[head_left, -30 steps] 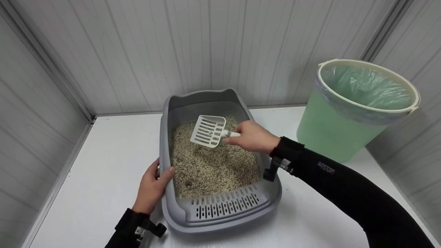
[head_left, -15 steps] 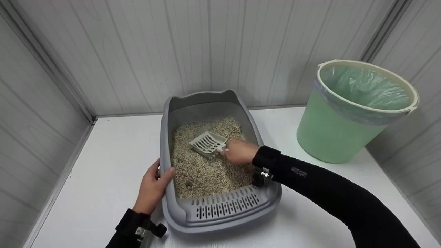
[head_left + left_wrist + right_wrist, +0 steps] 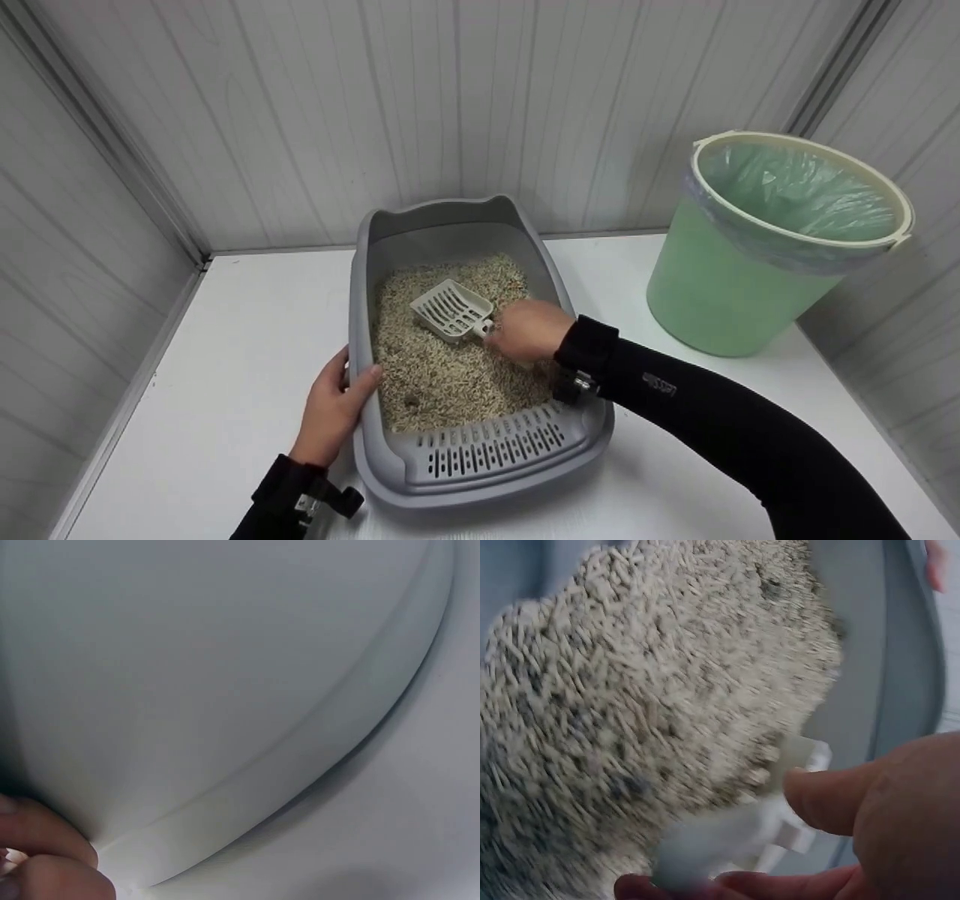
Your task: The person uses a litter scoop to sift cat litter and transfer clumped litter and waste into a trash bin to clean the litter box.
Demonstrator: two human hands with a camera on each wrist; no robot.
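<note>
A grey litter box [image 3: 364,420] sits mid-table, filled with beige pellet litter [image 3: 442,375]. My right hand [image 3: 526,330] grips the handle of a white slotted scoop [image 3: 450,310], whose head rests low in the litter near the box's middle. The right wrist view shows the litter [image 3: 652,690] blurred, the scoop handle [image 3: 735,836] and my fingers [image 3: 855,802] curled round it. My left hand [image 3: 330,409] holds the box's left rim, thumb over the edge; in the left wrist view only fingertips [image 3: 45,855] against the grey box wall [image 3: 225,690] show. A dark clump [image 3: 410,400] lies near the front.
A green bin [image 3: 742,277] lined with a green bag stands at the right back of the white table [image 3: 225,375]. Panelled walls close in behind and on both sides.
The scoop came down from above the litter into it, then shifted slightly. My right hand dropped into the box with it. The left hand stayed on the rim.
</note>
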